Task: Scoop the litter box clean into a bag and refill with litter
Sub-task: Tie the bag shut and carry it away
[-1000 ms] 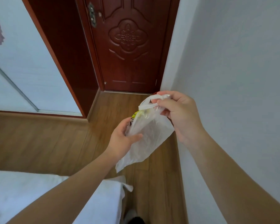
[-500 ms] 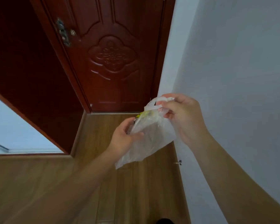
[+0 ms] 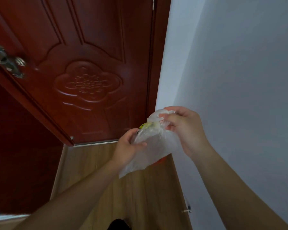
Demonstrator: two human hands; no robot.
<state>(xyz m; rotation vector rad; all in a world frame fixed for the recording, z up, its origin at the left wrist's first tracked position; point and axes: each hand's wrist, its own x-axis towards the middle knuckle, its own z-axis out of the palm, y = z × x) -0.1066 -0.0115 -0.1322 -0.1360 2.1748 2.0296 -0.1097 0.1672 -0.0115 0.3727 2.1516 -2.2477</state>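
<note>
The person's arms are bare for their whole visible length. The left forearm and the right forearm show only skin from the wrist to the picture's lower edge, so whatever is worn higher up lies out of view. The left hand and the right hand are bare as well. At the bottom edge, between the two forearms, a dark rounded shape may be the toe of a shoe or slipper; it is too cut off to tell.
</note>
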